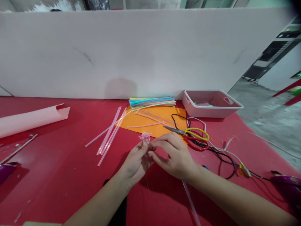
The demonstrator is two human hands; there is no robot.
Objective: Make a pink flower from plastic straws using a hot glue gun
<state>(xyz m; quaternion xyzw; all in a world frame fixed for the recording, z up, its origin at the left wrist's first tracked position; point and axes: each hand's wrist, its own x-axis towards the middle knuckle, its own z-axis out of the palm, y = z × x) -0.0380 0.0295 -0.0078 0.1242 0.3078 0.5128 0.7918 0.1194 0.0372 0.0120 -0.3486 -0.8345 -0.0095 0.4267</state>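
Observation:
My left hand (pixel 137 161) pinches a small frilly pink flower (pixel 145 137) between thumb and fingers, its cut petals facing up. Close against it, my right hand (pixel 174 153) has its thumb and fingertips pressed together by the flower's base; what they grip, if anything, is too small to make out. A thin thread-like line hangs below the hands. Scissors (pixel 188 133) with one yellow and one red handle lie just beyond my right hand. Several pink translucent straws (pixel 113 135) rest on the red table to the left, and another straw (pixel 191 202) lies under my right forearm.
An orange sheet (pixel 150 116) carries loose pink strips, with a stack of coloured strips (pixel 152 102) behind. A pink basket (pixel 211 110) stands at the back right. Black and white cables (pixel 231 157) tangle on the right. A rolled pink sheet (pixel 33 119) lies left. A white board (pixel 141 50) walls the back.

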